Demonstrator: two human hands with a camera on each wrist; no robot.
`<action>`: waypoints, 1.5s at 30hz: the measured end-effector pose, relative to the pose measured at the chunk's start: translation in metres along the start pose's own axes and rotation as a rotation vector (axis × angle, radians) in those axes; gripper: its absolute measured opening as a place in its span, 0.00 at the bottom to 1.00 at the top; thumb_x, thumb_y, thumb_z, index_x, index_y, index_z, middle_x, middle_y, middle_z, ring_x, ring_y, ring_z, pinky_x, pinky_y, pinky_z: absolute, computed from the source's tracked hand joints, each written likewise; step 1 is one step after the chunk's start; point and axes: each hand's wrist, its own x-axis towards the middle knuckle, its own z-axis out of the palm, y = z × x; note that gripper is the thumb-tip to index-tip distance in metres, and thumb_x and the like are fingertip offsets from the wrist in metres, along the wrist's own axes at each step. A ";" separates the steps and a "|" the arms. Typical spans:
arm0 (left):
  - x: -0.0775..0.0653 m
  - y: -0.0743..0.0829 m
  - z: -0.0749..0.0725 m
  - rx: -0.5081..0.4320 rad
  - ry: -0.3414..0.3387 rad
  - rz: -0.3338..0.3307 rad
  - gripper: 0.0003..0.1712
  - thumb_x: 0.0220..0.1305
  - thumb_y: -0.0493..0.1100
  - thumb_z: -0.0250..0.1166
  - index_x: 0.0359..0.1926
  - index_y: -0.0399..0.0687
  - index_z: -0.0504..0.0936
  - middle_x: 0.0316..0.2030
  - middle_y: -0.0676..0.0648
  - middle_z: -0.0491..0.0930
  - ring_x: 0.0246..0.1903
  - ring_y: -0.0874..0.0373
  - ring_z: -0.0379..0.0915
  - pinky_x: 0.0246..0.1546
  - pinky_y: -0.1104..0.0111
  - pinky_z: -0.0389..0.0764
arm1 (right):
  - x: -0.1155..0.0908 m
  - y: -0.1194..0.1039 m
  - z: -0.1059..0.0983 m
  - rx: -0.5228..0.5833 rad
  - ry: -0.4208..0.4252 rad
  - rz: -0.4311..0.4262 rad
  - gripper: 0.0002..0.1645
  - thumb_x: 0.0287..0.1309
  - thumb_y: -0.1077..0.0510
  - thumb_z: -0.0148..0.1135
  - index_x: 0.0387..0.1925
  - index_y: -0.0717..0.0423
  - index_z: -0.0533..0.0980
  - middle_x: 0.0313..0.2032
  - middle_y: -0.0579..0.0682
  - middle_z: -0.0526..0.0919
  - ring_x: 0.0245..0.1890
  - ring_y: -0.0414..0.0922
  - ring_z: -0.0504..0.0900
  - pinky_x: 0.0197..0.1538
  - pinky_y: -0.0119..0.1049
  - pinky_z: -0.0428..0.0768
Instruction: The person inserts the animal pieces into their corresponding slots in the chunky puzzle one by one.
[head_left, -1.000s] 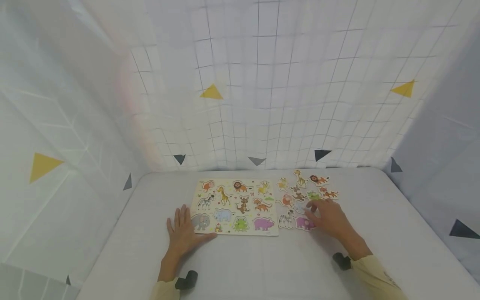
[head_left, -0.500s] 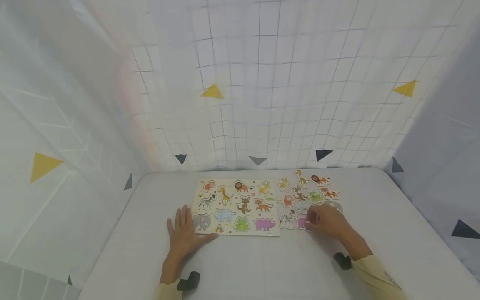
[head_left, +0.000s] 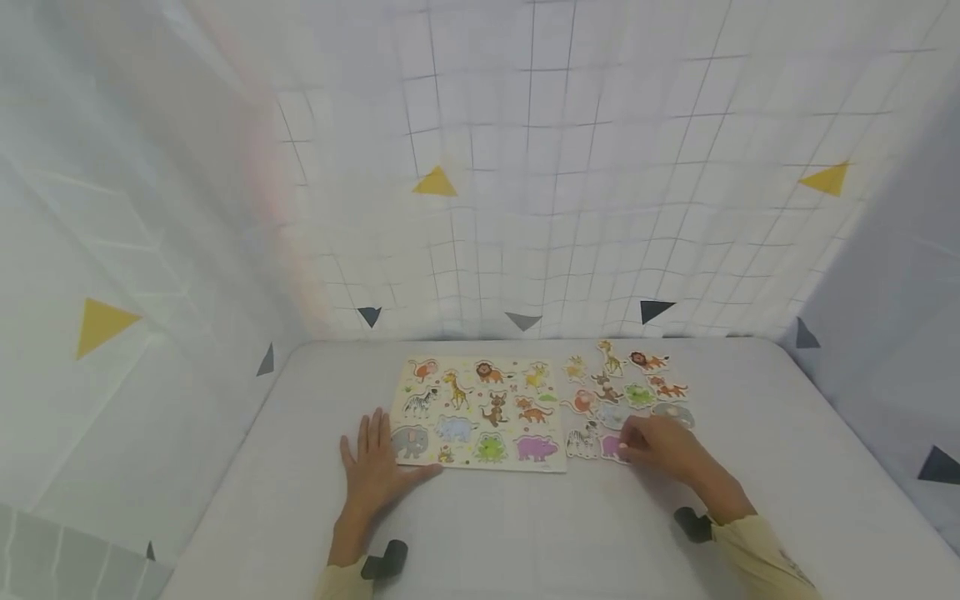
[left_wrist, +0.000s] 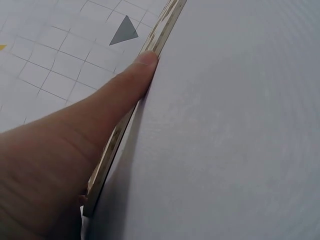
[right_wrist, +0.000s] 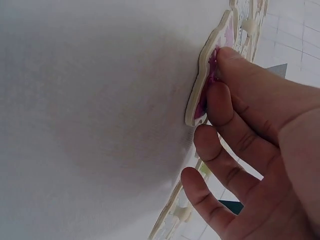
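My left hand [head_left: 372, 475] rests at the near left corner of a wooden animal puzzle board [head_left: 551, 421], fingers spread and straight. Its thumb [left_wrist: 127, 82] lies along the board's near edge in the left wrist view. With thumb and index finger, my right hand [head_left: 667, 454] pinches the purple hippo puzzle piece [right_wrist: 205, 95], which lies close to the table; its other fingers are loosely bent. The hand hides much of the hippo in the head view. Just left of it lies the zebra piece [head_left: 581, 442], with the pale blue rhino piece [head_left: 611, 415] behind.
Several loose animal pieces lie right of the board, among them a lion [head_left: 648, 360], a giraffe [head_left: 611, 358], a frog [head_left: 640, 395] and a grey elephant [head_left: 675, 413]. A white grid-patterned curtain [head_left: 495, 208] stands behind the table [head_left: 480, 533].
My right hand's fingers have drawn back from over the rhino piece and closed on the hippo piece, uncovering the frog and elephant. The left hand stays on the board. The head view has shifted slightly.
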 end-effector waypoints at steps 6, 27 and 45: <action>-0.001 0.001 0.000 -0.010 0.004 0.002 0.80 0.43 0.79 0.73 0.81 0.37 0.46 0.83 0.36 0.43 0.82 0.34 0.35 0.78 0.31 0.31 | -0.002 -0.001 -0.003 0.035 0.004 -0.010 0.07 0.61 0.54 0.72 0.35 0.51 0.81 0.26 0.41 0.79 0.29 0.38 0.71 0.32 0.29 0.71; -0.001 0.004 -0.002 -0.021 -0.014 -0.004 0.80 0.44 0.78 0.73 0.82 0.36 0.44 0.83 0.36 0.41 0.83 0.35 0.33 0.79 0.32 0.30 | 0.022 -0.047 0.000 0.047 0.073 -0.050 0.07 0.61 0.54 0.72 0.36 0.49 0.81 0.29 0.41 0.79 0.31 0.39 0.73 0.35 0.30 0.72; -0.001 0.001 0.000 -0.016 -0.011 0.000 0.80 0.44 0.80 0.71 0.82 0.37 0.43 0.83 0.37 0.41 0.83 0.35 0.33 0.79 0.32 0.30 | 0.049 -0.098 0.019 0.046 0.005 -0.117 0.07 0.60 0.55 0.73 0.32 0.49 0.81 0.26 0.42 0.81 0.28 0.38 0.72 0.34 0.31 0.73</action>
